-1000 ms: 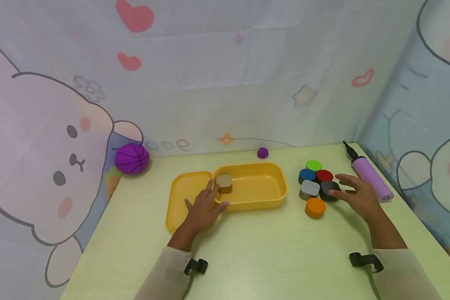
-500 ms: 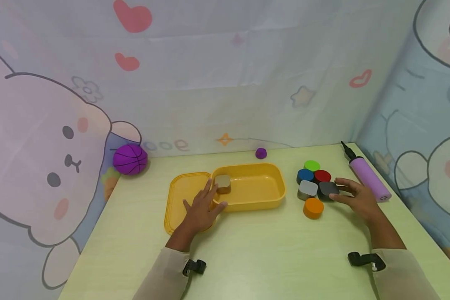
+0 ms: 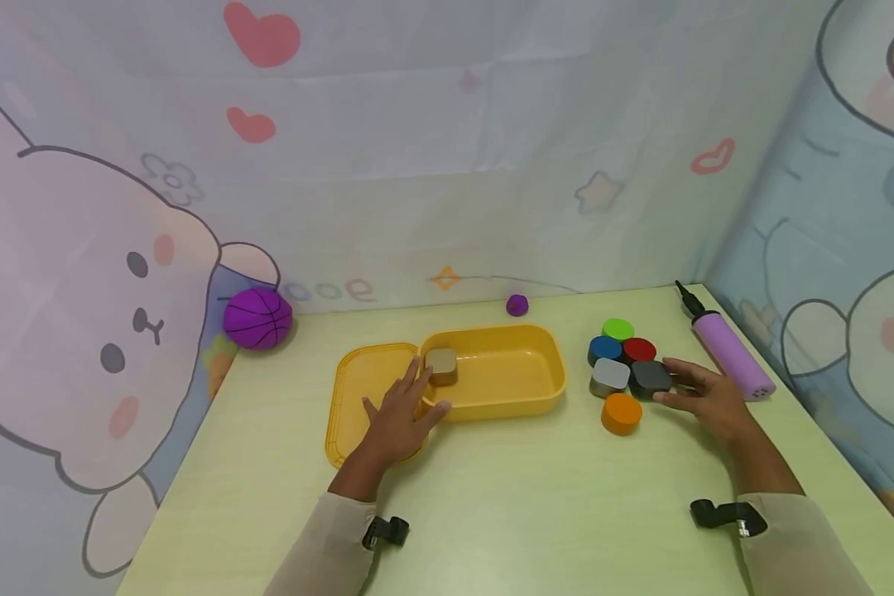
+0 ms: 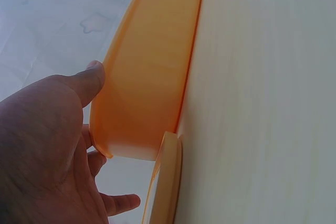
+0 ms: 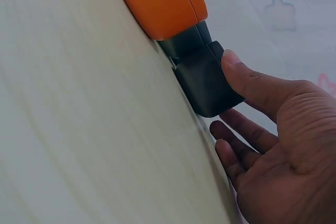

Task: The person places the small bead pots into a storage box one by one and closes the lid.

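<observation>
One black container (image 3: pixel 651 379) at the right hand (image 3: pixel 715 406), one yellow box (image 3: pixel 492 407) at the left hand (image 3: pixel 398 426).
Right thumb's on the container's edge with the fingers around its side, but honestly can't tell if they're clamped on it; it's on the table (image 3: pixel 536 505), just beside the grey container (image 3: pixel 609 376). Left fingers are spread apart at the box's left end, where a tan block (image 3: pixel 442 364) sits inside.
</observation>
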Demonstrator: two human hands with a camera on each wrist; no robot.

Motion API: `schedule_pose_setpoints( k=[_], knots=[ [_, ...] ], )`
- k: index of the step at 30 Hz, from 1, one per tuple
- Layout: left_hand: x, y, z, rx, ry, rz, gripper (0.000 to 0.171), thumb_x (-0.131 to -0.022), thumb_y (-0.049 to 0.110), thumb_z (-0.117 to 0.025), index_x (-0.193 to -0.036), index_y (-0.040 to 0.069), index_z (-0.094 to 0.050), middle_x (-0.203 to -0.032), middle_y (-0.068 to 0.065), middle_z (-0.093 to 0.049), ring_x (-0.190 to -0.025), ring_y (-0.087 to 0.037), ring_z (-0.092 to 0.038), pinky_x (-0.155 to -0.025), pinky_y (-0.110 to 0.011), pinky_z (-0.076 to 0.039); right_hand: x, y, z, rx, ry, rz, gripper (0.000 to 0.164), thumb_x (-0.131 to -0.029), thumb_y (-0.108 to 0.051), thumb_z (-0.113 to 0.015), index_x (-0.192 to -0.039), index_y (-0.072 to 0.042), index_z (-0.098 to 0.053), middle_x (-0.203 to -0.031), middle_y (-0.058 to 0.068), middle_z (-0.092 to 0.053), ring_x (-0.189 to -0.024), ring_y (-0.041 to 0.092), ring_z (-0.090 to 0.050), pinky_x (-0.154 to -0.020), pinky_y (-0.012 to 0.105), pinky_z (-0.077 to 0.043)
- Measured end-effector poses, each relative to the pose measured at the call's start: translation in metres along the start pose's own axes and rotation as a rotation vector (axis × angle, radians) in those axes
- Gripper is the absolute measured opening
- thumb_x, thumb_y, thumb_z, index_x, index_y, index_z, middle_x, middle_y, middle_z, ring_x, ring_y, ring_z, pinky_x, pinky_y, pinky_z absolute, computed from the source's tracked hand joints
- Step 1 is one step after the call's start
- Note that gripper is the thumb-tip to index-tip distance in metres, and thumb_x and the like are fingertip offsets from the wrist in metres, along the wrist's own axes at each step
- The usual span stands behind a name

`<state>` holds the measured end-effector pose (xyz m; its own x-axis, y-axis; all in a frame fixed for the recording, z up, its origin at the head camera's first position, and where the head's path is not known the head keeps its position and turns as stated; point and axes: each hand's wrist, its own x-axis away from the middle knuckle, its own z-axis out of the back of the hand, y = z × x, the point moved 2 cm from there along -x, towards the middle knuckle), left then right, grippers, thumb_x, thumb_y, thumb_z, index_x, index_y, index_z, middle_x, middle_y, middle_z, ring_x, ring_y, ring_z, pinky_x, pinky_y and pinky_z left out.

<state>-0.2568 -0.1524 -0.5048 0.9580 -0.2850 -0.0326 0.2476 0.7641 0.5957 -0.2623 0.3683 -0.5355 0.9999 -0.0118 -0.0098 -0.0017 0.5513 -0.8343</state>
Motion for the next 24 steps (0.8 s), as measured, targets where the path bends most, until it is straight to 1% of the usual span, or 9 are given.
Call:
schedule_pose_setpoints(
  k=[4, 7, 10, 12, 14, 16, 18, 20, 24],
  knots=[
    [0.0004, 0.0012, 0.0013, 0.006, -0.005, 0.002, 0.080, -0.111, 0.062, -0.052, -0.176, 0.026, -0.025, -0.187, 0.005, -0.003, -0.169, -0.049, -0.018, -0.117, -0.092, 0.014, -0.0019, 0.0020, -0.0004, 0.006, -0.003, -0.014, 0.076, -0.103, -0.034, -0.080, -0.166, -0.008, -0.047, -0.167, 0.030, -0.048, -0.139, 0.049, -0.058, -0.086, 0.001, -0.045],
    [0.0007, 0.0011, 0.0014, 0.014, -0.006, 0.001, 0.080, -0.111, 0.061, -0.053, -0.176, 0.026, -0.025, -0.187, 0.005, -0.004, -0.169, -0.050, -0.018, -0.116, -0.092, 0.014, -0.0014, 0.0017, -0.0004, 0.010, 0.001, -0.021, 0.076, -0.102, -0.037, -0.081, -0.165, -0.009, -0.049, -0.166, 0.030, -0.049, -0.138, 0.049, -0.058, -0.085, 0.003, -0.045],
    [0.0002, 0.0000, 0.0010, 0.013, -0.004, -0.002, 0.079, -0.111, 0.061, -0.053, -0.176, 0.026, -0.026, -0.187, 0.005, -0.004, -0.169, -0.050, -0.018, -0.116, -0.093, 0.014, 0.0002, 0.0000, -0.0003, 0.015, 0.011, -0.007, 0.076, -0.100, -0.038, -0.082, -0.163, -0.009, -0.052, -0.164, 0.030, -0.051, -0.132, 0.044, -0.061, -0.084, 0.004, -0.046],
    [-0.0004, -0.0001, 0.0009, 0.011, -0.003, -0.006, 0.079, -0.111, 0.061, -0.053, -0.176, 0.026, -0.025, -0.187, 0.005, -0.003, -0.169, -0.050, -0.018, -0.116, -0.093, 0.014, 0.0011, -0.0010, 0.0001, 0.016, 0.022, 0.010, 0.074, -0.100, -0.037, -0.083, -0.161, -0.007, -0.054, -0.161, 0.029, -0.054, -0.125, 0.035, -0.064, -0.084, 0.005, -0.048],
    [-0.0005, -0.0004, 0.0008, 0.012, -0.003, -0.008, 0.079, -0.111, 0.062, -0.052, -0.176, 0.025, -0.025, -0.187, 0.005, -0.003, -0.169, -0.050, -0.018, -0.116, -0.093, 0.014, 0.0018, -0.0011, -0.0002, 0.021, 0.036, 0.026, 0.071, -0.100, -0.034, -0.083, -0.159, -0.006, -0.057, -0.158, 0.028, -0.056, -0.116, 0.018, -0.066, -0.085, 0.006, -0.049],
    [-0.0005, -0.0004, 0.0007, 0.013, -0.005, -0.009, 0.080, -0.111, 0.062, -0.052, -0.176, 0.025, -0.026, -0.187, 0.005, -0.003, -0.169, -0.050, -0.019, -0.116, -0.092, 0.015, 0.0024, -0.0011, -0.0006, 0.020, 0.045, 0.041, 0.068, -0.100, -0.032, -0.084, -0.156, -0.005, -0.058, -0.156, 0.028, -0.058, -0.108, 0.003, -0.064, -0.085, 0.006, -0.050],
    [-0.0005, -0.0003, 0.0006, 0.015, -0.005, -0.009, 0.080, -0.111, 0.062, -0.053, -0.176, 0.025, -0.026, -0.187, 0.005, -0.004, -0.169, -0.050, -0.019, -0.116, -0.092, 0.015, 0.0025, -0.0009, -0.0003, 0.024, 0.050, 0.053, 0.066, -0.100, -0.031, -0.083, -0.155, -0.005, -0.059, -0.154, 0.028, -0.059, -0.102, -0.008, -0.060, -0.085, 0.005, -0.050],
    [-0.0006, -0.0006, 0.0003, 0.013, -0.006, -0.007, 0.080, -0.110, 0.062, -0.053, -0.176, 0.025, -0.027, -0.187, 0.005, -0.004, -0.169, -0.050, -0.019, -0.116, -0.092, 0.014, 0.0028, -0.0017, -0.0003, 0.029, 0.052, 0.062, 0.064, -0.101, -0.031, -0.083, -0.154, -0.004, -0.059, -0.154, 0.028, -0.060, -0.101, -0.011, -0.058, -0.085, 0.005, -0.050],
    [0.0000, -0.0010, 0.0001, 0.011, -0.001, -0.009, 0.079, -0.110, 0.062, -0.054, -0.176, 0.025, -0.028, -0.187, 0.004, -0.005, -0.168, -0.051, -0.020, -0.116, -0.093, 0.013, 0.0043, -0.0052, -0.0009, 0.044, 0.056, 0.083, 0.062, -0.102, -0.030, -0.082, -0.154, -0.004, -0.060, -0.149, 0.029, -0.063, -0.100, -0.011, -0.058, -0.084, 0.005, -0.049]
  ],
)
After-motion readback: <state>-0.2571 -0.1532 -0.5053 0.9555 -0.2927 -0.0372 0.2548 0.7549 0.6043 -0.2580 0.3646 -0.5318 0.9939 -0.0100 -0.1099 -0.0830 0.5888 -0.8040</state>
